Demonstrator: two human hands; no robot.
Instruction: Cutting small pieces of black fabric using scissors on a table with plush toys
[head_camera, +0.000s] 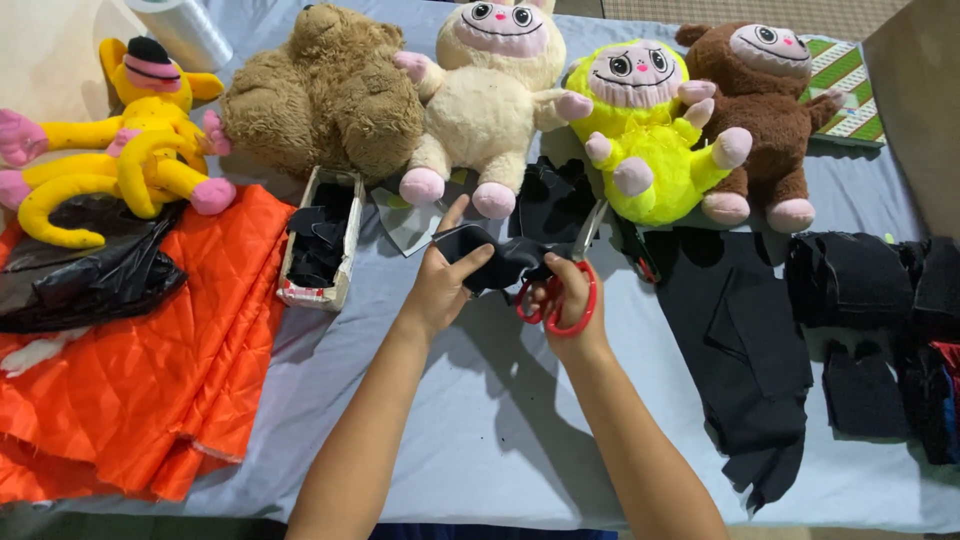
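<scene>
My left hand pinches a small piece of black fabric above the grey tablecloth. My right hand has its fingers through the red handles of a pair of scissors. The scissor blades point up and away toward the plush toys, at the edge of the black fabric piece. Both hands are close together at the middle of the table.
Plush toys line the back: a yellow long-armed one, a brown bear, a cream one, a neon yellow one, a dark brown one. Orange quilted fabric lies left. A box of black scraps and black fabric stacks sit nearby.
</scene>
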